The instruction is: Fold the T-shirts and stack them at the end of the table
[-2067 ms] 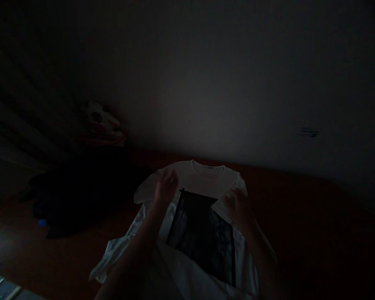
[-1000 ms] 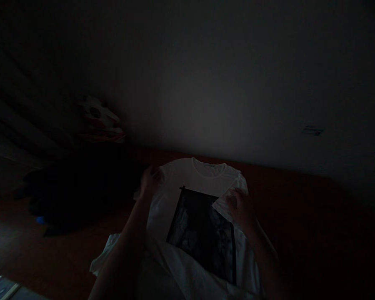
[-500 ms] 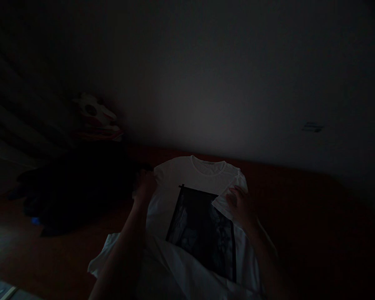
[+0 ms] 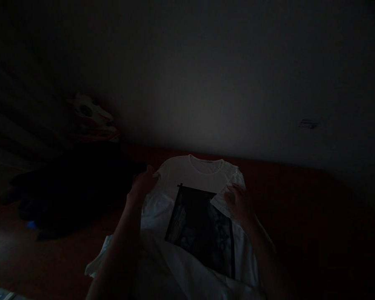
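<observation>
A white T-shirt [image 4: 175,168] with a dark framed print [image 4: 196,227] lies face up, neckline away from me. Its lower part is bunched in pale folds near my body. At the shirt's left shoulder edge, my left hand [image 4: 143,183] is closed on the sleeve cloth, which stretches toward its fingertips. The sleeve [image 4: 220,202] on the other side is folded inward over the print's corner. On that sleeve rests my right hand [image 4: 240,204], thumb and fingers apart. The scene is very dark, so fine finger detail is hard to make out.
A heap of black cloth [image 4: 78,187] lies left of the shirt on the reddish-brown surface [image 4: 287,187]. Behind it stands a white and red object [image 4: 92,112], perhaps a toy. A grey wall [image 4: 206,91] runs along the back, and curtain-like folds [image 4: 9,125] hang at left.
My left hand has shifted slightly left and up, drawing the sleeve cloth outward. My right hand stays on the folded sleeve. The view has moved a little.
</observation>
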Tool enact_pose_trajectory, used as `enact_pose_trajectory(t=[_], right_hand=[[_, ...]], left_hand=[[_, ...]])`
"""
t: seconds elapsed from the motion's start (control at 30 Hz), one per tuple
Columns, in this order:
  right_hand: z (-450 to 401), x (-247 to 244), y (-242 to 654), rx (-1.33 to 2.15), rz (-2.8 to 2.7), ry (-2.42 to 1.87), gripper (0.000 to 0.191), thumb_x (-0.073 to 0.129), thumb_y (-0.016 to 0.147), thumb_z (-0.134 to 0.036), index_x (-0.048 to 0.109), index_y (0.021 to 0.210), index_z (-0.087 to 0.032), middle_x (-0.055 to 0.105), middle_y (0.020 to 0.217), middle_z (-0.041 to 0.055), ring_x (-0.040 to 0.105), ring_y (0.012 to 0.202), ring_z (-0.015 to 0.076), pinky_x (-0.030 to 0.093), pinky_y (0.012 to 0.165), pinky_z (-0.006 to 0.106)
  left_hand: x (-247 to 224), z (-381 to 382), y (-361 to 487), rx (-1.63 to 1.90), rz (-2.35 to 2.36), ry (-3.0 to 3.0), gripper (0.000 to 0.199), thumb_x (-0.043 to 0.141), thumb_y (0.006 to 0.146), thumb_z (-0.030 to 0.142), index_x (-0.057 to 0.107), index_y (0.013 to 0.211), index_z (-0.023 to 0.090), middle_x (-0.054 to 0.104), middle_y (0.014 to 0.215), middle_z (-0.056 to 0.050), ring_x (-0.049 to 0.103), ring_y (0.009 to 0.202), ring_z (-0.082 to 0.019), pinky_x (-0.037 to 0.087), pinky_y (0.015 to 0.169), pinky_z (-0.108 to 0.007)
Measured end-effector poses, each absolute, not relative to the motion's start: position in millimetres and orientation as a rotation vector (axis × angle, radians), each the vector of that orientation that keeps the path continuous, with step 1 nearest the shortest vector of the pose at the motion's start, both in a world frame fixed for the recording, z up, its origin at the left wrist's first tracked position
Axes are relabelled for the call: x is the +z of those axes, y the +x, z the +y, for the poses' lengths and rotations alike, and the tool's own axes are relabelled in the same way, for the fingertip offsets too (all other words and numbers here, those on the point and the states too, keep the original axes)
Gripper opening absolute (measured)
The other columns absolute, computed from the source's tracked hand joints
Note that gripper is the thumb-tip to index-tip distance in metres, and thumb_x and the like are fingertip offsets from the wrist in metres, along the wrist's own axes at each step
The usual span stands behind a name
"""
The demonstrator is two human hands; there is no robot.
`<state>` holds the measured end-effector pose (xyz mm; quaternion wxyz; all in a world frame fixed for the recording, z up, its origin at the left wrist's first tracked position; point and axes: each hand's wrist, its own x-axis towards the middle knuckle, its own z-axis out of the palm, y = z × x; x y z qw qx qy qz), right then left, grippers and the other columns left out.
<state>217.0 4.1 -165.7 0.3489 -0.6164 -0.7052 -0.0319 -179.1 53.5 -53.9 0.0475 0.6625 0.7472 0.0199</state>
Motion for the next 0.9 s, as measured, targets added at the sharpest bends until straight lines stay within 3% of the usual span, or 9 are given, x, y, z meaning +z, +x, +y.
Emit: enact_pose_trajectory(t=[0.23,0.4,0.5,0.67,0.8,0.9], right_hand=[[5,-167,218,-0.055,-1.832,-1.618,0.039,0.047,0.097,-0.044,0.067,0.118,-0.017,0.065,0.132,0.0185,0.059,0.125,0.0336,0.045,0.108,0.055],[3,-164,217,-0.044,-1.820,-1.635,0.038,0.047,0.097,-0.042,0.067,0.119,-0.018,0.064,0.133,0.0167,0.057,0.127,0.0322,0.042,0.110,0.053],[2,-160,216,-0.042,-1.829,-1.650,0.038,0.047,0.097,-0.041,0.067,0.118,-0.018,0.064,0.133,0.0165,0.058,0.125,0.0319,0.043,0.109,0.052],[2,-160,216,-0.053,-1.828,-1.645,0.038,0.047,0.097,-0.042,0.067,0.118,-0.017,0.063,0.134,0.0172,0.058,0.126,0.0323,0.045,0.109,0.052],[3,-162,217,-0.055,-1.836,-1.661,0.038,0.047,0.097,-0.041,0.067,0.119,-0.017,0.063,0.134,0.0173,0.058,0.126,0.0329,0.045,0.109,0.053],[3,-162,217,-0.054,-1.836,-1.653,0.038,0.048,0.096,-0.041,0.067,0.119,-0.017,0.064,0.134,0.0175,0.059,0.125,0.0329,0.046,0.108,0.054]], left_hand=[[-28,44,-176,-0.165,2.478,1.935,0.047,0.055,0.091,0.045,0.071,0.117,0.010,0.064,0.132,-0.028,0.059,0.126,-0.042,0.046,0.099,-0.051],[-14,41,-174,-0.086,2.432,1.832,0.040,0.052,0.091,0.033,0.066,0.122,0.013,0.072,0.119,-0.023,0.070,0.111,-0.037,0.053,0.088,-0.045],[-14,42,-167,0.117,2.420,1.835,0.042,0.052,0.091,0.035,0.062,0.127,0.015,0.074,0.117,-0.022,0.071,0.109,-0.037,0.055,0.085,-0.045],[-14,35,-144,0.609,1.607,2.021,0.055,0.061,0.090,0.047,0.056,0.139,0.022,0.070,0.133,-0.012,0.069,0.116,-0.026,0.056,0.091,-0.035],[-16,34,-139,0.595,1.345,2.109,0.044,0.059,0.092,0.054,0.067,0.126,0.026,0.076,0.120,-0.007,0.073,0.100,-0.022,0.057,0.082,-0.031],[-35,46,-143,0.569,1.540,2.280,0.032,0.053,0.099,0.042,0.072,0.116,0.023,0.076,0.116,-0.008,0.072,0.103,-0.021,0.055,0.090,-0.032]])
